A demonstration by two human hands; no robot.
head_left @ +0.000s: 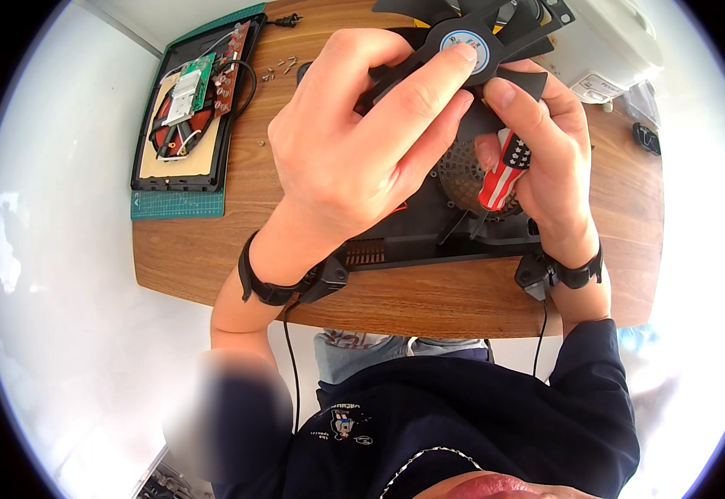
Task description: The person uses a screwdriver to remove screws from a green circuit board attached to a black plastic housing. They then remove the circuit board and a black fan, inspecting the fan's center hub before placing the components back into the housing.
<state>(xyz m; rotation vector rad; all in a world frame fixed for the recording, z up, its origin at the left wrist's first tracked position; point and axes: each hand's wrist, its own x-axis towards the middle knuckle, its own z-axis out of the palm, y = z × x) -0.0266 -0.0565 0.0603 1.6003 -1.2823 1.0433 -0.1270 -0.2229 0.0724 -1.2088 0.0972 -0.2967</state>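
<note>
brown wood tbl (188, 258): green mat (175, 206) on l., sm screws (291, 62), blk plug (287, 20), blk housing (414, 233).

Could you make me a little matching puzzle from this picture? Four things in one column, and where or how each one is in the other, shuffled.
Things
1. Fan
2. Screwdriver
3. Small screws
4. Mat

Places and looks
A. Scattered on the wooden table
B. Green, partly under the open black casing
C. Black, with a finger of the left hand on its round centre
D. Striped red and white at one end, held in the right hand

Right pairs: 1-C, 2-D, 3-A, 4-B
</note>
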